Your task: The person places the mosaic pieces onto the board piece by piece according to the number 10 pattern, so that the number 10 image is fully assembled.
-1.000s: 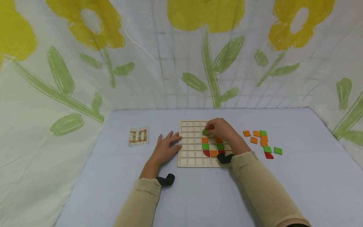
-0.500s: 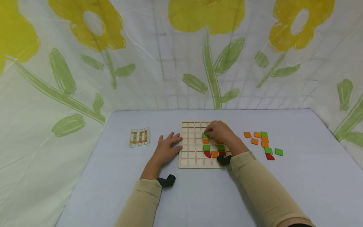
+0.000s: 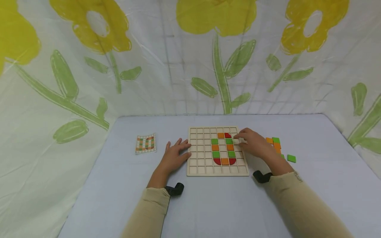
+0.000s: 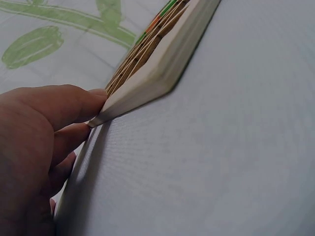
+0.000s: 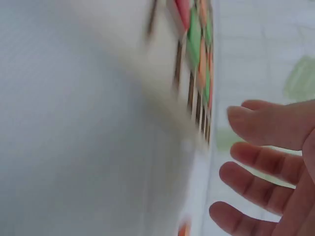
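A pale wooden grid board (image 3: 200,169) lies mid-table in the head view. On it, orange, green and red tiles outline a tall loop; one green tile (image 3: 214,141) sits in its upper left part and a red quarter-round tile (image 3: 227,135) at its top right. My left hand (image 3: 173,156) rests at the board's left side, thumb and fingertips touching the edge, as the left wrist view also shows. Over the right edge hovers my right hand (image 3: 253,142), thumb and fingers apart, nothing between them. Its wrist view shows the fingers (image 5: 256,184) loosely spread beside the board.
Right of the board are loose tiles, partly hidden by my right arm; a green tile (image 3: 291,158) and an orange tile (image 3: 269,140) show. A small card (image 3: 146,143) with a coloured grid pattern lies at the left. Behind the table hangs a flower-printed cloth (image 3: 143,92).
My right hand has let go of the green tile in its upper left cell and moved right, off the loop toward the loose tiles. The left hand has stayed at the board's edge.
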`<state>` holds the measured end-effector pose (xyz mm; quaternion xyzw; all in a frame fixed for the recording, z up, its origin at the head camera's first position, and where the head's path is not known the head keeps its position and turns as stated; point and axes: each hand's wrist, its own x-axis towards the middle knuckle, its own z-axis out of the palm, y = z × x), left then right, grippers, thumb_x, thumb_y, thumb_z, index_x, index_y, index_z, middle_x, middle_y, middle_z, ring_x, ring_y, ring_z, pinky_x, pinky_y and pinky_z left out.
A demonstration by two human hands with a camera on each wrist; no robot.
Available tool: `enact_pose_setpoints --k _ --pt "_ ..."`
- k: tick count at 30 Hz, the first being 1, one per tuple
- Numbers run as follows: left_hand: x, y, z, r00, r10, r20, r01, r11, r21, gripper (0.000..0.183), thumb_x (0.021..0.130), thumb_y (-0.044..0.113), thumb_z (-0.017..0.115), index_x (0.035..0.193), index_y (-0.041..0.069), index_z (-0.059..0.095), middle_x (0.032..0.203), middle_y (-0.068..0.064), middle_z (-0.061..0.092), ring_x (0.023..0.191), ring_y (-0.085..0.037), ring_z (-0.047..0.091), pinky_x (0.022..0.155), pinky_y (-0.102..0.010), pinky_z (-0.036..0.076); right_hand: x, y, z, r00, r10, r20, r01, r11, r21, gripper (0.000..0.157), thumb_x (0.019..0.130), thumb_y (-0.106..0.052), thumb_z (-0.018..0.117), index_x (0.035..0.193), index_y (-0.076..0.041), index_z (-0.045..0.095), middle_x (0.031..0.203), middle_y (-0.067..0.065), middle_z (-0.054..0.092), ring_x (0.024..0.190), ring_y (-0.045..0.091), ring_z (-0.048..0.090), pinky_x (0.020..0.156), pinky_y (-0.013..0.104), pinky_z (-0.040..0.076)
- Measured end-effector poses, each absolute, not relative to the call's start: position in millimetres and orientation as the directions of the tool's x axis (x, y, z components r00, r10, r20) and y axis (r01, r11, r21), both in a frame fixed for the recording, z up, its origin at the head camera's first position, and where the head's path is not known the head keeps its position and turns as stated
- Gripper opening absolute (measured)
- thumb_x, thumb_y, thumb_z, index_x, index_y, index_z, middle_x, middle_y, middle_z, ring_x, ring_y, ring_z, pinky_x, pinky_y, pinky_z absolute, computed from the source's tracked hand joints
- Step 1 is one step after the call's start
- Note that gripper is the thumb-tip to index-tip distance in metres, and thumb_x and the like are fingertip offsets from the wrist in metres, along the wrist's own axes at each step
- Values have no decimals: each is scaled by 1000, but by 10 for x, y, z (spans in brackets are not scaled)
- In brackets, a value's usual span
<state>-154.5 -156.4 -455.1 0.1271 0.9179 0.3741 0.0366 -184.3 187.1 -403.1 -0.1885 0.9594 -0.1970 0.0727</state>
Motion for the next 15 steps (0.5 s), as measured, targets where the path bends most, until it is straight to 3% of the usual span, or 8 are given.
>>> enact_pose_setpoints --k 3,7,15 --pt "-1552 -1559 -4552 -963 268 25 210 692 691 43 96 31 64 136 18 60 152 5 45 150 -19 25 124 -47 -7 -1659 2171 -4031 -920 -387 -65 -342 871 -353 34 89 -5 68 123 -7 68 128 21 55 120 40 52 98 57 48" --pt "-1553 -1557 -4544 -962 271 23 212 694 688 43 96 31 64 136 18 60 152 5 45 150 -19 25 124 -48 -7 -1451 2537 -3997 -923 -371 -99 -322 889 -326 32 84 -3 71 115 -6 71 114 17 59 101 33 58 84 50 53" --pt "-1536 -1559 -4527 -964 266 13 200 691 694 44 96 32 64 137 17 60 153 5 44 151 -19 23 124 -48 -8 -1281 2989 -3952 -914 -271 -303 -167 930 -327 29 84 -17 76 109 -5 71 87 3 62 78 21 52 65 32 47"
